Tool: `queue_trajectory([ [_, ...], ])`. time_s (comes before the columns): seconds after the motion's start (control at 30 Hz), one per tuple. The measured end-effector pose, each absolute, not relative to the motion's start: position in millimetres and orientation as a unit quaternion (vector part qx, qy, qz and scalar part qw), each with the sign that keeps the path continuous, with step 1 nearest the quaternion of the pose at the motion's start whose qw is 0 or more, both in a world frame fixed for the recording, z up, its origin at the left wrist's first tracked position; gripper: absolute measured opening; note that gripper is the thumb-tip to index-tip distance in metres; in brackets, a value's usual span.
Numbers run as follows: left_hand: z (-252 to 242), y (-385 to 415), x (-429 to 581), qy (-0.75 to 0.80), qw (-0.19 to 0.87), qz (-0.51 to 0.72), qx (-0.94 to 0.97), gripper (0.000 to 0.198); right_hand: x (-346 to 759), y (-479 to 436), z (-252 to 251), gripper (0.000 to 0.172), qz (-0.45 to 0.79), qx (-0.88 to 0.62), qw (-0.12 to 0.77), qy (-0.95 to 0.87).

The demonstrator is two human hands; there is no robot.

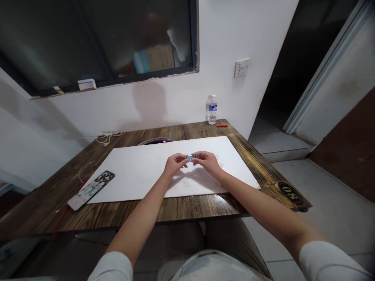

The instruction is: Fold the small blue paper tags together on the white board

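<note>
A tiny blue-and-white object (191, 157) is pinched between the fingertips of my left hand (175, 164) and my right hand (207, 162). It is too small to identify, and my fingers partly hide it. Both hands are held just above a white board (140, 175) lying on a wooden table (52, 208). Left of the board lies a phone in a patterned case (90, 190), nearer my left hand than my right.
A plastic water bottle (212, 110) and a red stick (222, 125) stand at the table's back edge. A white cord (108, 136) lies back left. A dark round object (155, 141) is partly behind the board. The table's right edge drops to a tiled floor (307, 183).
</note>
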State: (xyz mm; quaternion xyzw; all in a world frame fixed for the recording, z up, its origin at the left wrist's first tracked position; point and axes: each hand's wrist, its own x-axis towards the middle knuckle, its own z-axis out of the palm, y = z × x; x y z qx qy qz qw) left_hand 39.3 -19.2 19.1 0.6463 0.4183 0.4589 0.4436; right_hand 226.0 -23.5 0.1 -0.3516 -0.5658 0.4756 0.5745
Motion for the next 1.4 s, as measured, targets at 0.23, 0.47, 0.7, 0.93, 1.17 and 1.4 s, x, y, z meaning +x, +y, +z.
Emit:
queue_trajectory([
  [0.23,18.4,-20.8,38.8,0.406,0.415,0.469,0.666,0.043,227.2,-23.7,1.4,0.047,0.486,-0.358,0.562,-0.565],
  [0.47,21.3,-21.2,39.0,0.415,0.419,0.459,0.664,0.045,227.3,-24.7,3.9,0.047,0.500,-0.352,0.559,-0.560],
  [0.7,22.9,-5.8,27.0,0.517,0.385,0.523,0.558,0.039,228.4,-21.8,5.5,0.047,0.497,-0.358,0.583,-0.533],
  [0.93,24.9,5.1,-5.2,0.533,0.341,0.397,0.665,0.024,230.1,-21.9,7.5,0.046,0.494,-0.360,0.598,-0.518],
  [1.17,20.9,4.7,-10.0,0.565,0.250,0.258,0.743,0.015,233.6,-20.3,7.9,0.048,0.483,-0.370,0.598,-0.522],
  [1.4,16.7,3.4,-8.6,0.555,0.256,0.295,0.734,0.020,232.9,-19.0,4.7,0.049,0.477,-0.376,0.592,-0.529],
])
